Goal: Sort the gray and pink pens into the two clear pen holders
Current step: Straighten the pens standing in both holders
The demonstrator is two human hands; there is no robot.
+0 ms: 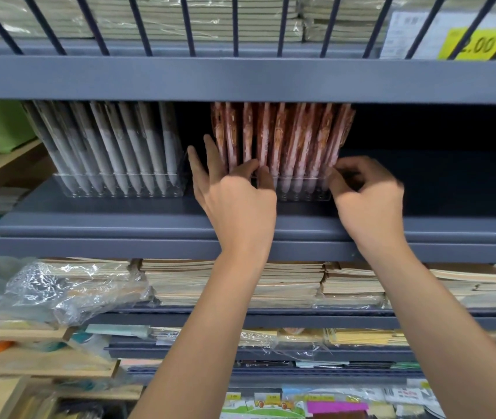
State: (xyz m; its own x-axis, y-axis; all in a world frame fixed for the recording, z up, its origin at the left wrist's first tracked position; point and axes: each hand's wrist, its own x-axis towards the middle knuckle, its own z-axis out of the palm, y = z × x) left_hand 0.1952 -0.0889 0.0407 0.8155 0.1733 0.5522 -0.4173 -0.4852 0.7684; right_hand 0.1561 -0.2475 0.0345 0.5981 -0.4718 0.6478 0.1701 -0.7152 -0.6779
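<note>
On the grey shelf [137, 220] stand two clear pen holders. The left holder [119, 189] is filled with several gray pens [125, 146] leaning left. The right holder [301, 193] carries several pink pens [286, 137]. My left hand [237, 201] is at that holder's left end: thumb and forefinger pinch a pink pen just above the rim, and the other fingers stretch up beside the row. My right hand [364, 195], slightly blurred, has its fingers curled round the holder's right end beside the outermost pink pens.
A grey shelf beam [240, 80] hangs low over the pen tops, with wire bars and stacked notebooks above it. The shelf to the right of the pink holder is dark. Wrapped notebook stacks [270, 285] fill the shelves below. A wooden rack [5, 167] stands at left.
</note>
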